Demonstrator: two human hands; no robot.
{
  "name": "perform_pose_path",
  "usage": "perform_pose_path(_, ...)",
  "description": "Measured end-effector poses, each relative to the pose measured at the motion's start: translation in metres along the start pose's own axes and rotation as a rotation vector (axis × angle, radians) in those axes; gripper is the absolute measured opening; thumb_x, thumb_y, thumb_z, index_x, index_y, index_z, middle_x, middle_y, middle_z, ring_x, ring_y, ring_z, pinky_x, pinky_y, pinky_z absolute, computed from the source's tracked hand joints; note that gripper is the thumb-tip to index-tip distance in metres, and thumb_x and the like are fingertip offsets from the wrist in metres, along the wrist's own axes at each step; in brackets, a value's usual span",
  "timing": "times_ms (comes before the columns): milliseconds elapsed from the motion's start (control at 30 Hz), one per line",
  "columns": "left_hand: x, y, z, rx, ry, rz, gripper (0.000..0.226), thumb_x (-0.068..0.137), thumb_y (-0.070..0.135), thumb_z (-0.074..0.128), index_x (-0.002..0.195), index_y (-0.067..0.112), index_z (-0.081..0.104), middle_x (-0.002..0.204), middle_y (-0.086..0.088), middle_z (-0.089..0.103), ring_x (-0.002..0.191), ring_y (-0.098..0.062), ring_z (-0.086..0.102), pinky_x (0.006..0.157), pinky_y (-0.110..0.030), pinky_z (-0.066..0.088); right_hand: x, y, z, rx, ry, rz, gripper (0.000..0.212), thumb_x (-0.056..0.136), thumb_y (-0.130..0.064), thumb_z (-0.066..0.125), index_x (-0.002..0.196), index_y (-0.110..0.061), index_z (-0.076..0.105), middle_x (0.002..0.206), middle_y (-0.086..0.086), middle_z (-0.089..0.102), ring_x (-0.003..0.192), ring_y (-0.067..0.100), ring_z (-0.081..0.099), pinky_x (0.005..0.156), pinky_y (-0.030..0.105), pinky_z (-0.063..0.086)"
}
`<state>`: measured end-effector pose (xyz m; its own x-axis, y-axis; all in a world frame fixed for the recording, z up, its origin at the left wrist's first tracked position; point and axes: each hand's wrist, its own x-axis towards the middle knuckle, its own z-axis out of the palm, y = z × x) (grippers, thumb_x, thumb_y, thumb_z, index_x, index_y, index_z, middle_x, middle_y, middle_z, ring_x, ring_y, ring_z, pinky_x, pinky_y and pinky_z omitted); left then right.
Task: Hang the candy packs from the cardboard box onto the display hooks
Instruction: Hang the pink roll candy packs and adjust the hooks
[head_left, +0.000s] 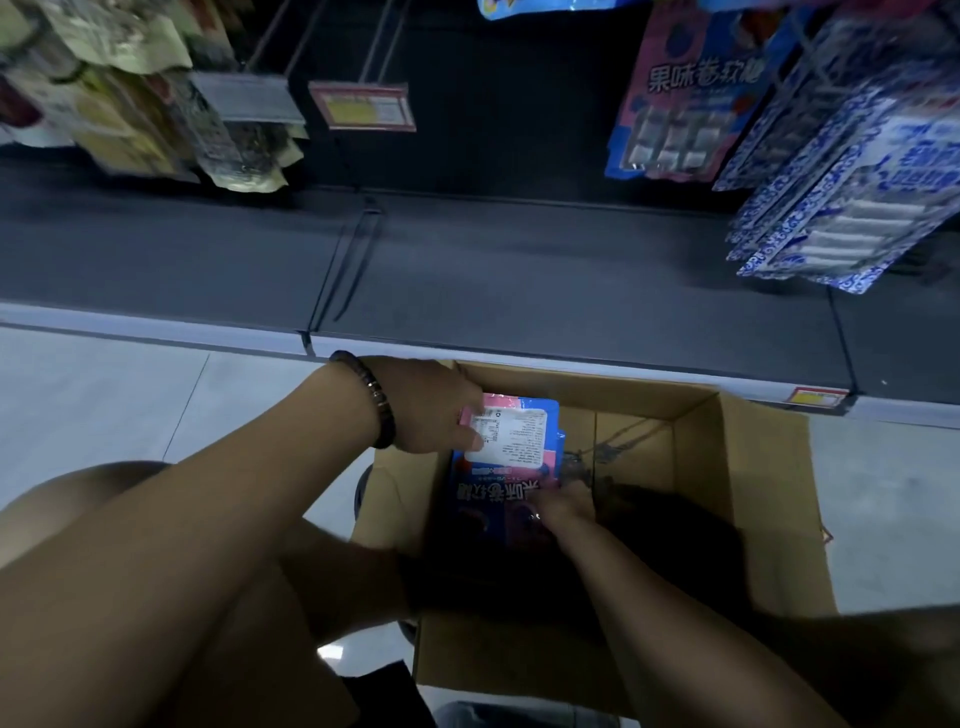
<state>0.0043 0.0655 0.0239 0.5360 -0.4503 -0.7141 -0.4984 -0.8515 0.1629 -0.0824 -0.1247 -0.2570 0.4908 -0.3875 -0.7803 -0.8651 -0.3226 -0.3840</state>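
Pink-and-blue pack (511, 431), white label up, over the far-left corner of the open box (748, 499). Pinched at its left edge by the left hand (426, 410), thumb on the label, fingers curled beneath. Just nearer, a second pack (493, 501) lower in the box, print facing up. Right hand (561, 506) down inside, fingertips at that pack's right edge; too dim and blurred to tell whether grasping or merely touching. Dark bracelet (376, 400) on the left wrist. Box on the pale floor (104, 405), just near of the dark shelf (519, 270). Above the shelf, far: thin hooks (371, 47) with a red price tag (362, 106) in the middle, matching hung packs (685, 104) to the right, blue-white packs (831, 197) further right, beige bags (130, 104) at left.
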Motion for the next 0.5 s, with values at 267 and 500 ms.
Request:
perform_pose_path(267, -0.009, 0.013, -0.008, 0.042, 0.002, 0.016, 0.035, 0.110, 0.028, 0.048, 0.141, 0.015, 0.057, 0.132, -0.011, 0.068, 0.116, -0.030, 0.065, 0.094, -0.034, 0.050, -0.018, -0.035, -0.021, 0.101, -0.145, -0.205, 0.013, 0.098, -0.020, 0.069, 0.106, -0.019, 0.080, 0.110, 0.008, 0.081, 0.093, 0.026, 0.078, 0.088, 0.045, 0.065)
perform_pose_path(500, -0.018, 0.011, -0.023, 0.025, 0.026, 0.007, 0.052, 0.098, 0.016, 0.069, 0.149, 0.015, 0.054, 0.142, -0.008, 0.062, 0.126, -0.026, 0.060, 0.082, -0.027, 0.041, -0.108, -0.106, -0.108, 0.172, -0.388, -0.362, 0.016, 0.107, -0.008, 0.054, 0.108, -0.003, 0.069, 0.099, 0.023, 0.076, 0.070, 0.029, 0.079, 0.057, 0.042, 0.065)
